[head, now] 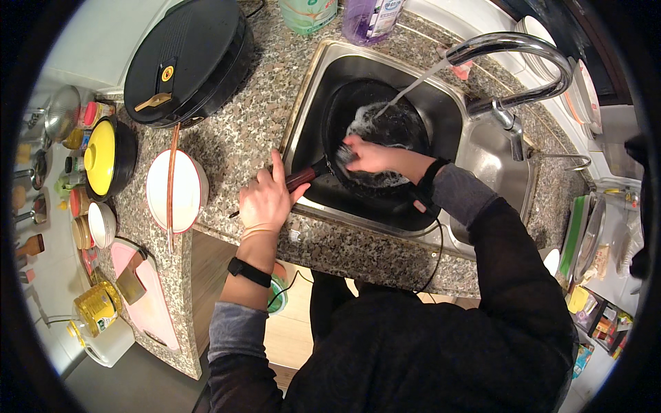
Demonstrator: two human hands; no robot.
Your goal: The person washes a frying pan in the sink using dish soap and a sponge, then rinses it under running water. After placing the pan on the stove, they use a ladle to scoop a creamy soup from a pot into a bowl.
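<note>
A black frying pan (400,121) rests in the left basin of a steel double sink (449,206). My left hand (266,199) is around its dark red handle (300,178), index finger stretched out, over the sink's left rim. My right hand (369,155), slightly blurred, presses a scrubber (345,155), which looks like steel wool, against the inside of the pan, near the handle side. White foam lies on the pan's bottom. From the curved chrome faucet (508,44) a stream of water runs into the pan.
Left of the sink are a black electric pan (186,57), a white bowl (175,193) with chopsticks across it, and a pot with a yellow lid (100,159). A cleaver (131,279) lies on a pink cutting board (150,304). Bottles (372,20) stand behind the sink; plates (583,98) are at right.
</note>
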